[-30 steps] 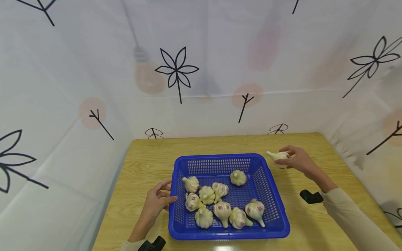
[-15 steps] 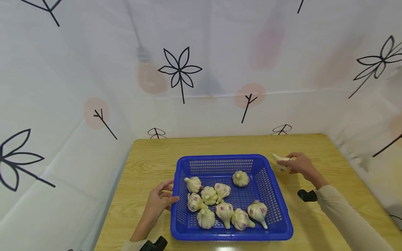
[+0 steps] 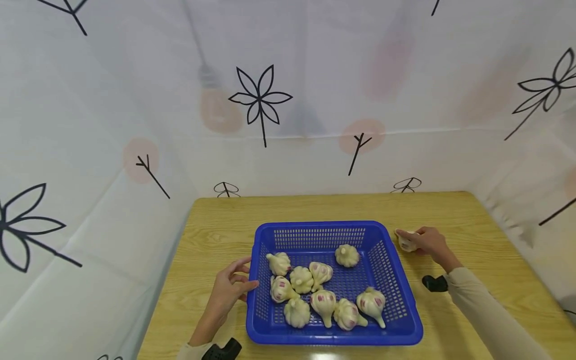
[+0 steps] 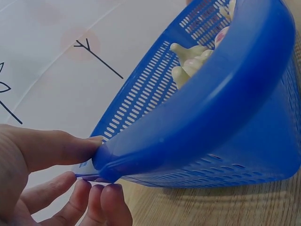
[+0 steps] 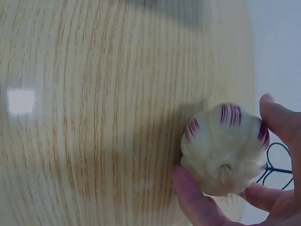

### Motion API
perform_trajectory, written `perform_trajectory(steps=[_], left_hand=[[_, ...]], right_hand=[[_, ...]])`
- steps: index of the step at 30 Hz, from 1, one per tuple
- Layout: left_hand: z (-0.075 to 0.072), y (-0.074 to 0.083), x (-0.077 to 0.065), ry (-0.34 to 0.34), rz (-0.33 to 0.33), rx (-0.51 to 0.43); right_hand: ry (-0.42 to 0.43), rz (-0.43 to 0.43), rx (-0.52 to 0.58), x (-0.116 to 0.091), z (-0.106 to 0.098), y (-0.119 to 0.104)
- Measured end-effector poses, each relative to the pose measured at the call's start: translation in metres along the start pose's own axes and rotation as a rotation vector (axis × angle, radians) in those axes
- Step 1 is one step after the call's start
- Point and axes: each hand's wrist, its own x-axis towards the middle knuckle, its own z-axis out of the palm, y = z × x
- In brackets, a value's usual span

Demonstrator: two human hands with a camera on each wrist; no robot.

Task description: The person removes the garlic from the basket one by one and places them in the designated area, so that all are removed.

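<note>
The right grip (image 3: pixel 431 243) has its thumb and fingers around a garlic bulb (image 5: pixel 225 146), neck pointing leftward, just right of the blue basket (image 3: pixel 335 339); whether it touches the tabletop (image 3: pixel 225 217) is unclear. The left grip (image 3: pixel 228 286), farther off, pinches the basket's left rim.

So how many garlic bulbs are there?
10: one bulb in the right hand; in the blue basket, five bulbs grouped left, three bulbs toward the front, one bulb alone at the back. None seems hidden.

Nine bulbs (image 3: pixel 323 303) lie in the basket (image 3: pixel 335 338), another bulb (image 3: pixel 407 245) to its right.
</note>
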Motion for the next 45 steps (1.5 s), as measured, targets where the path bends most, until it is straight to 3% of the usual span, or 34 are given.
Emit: perform_trajectory(steps=[8, 16, 27, 37, 45], left_hand=[[0.000, 0.001, 0.001, -0.007, -0.002, 0.006], [0.000, -0.005, 0.004, 0.001, -0.016, 0.017], [0.001, -0.006, 0.003, -0.007, -0.006, 0.011], [-0.001, -0.006, 0.002, -0.007, 0.010, -0.007], [-0.001, -0.009, 0.004, -0.004, -0.010, -0.026]], right_hand=[[-0.095, -0.010, 0.069, -0.006, -0.005, 0.000], [-0.053, -0.027, 0.070, -0.014, -0.002, 0.002], [-0.045, -0.136, -0.070, -0.026, -0.014, -0.001], [0.006, -0.286, -0.133, -0.042, -0.033, -0.025], [0.012, -0.404, -0.162, -0.060, -0.033, -0.061]])
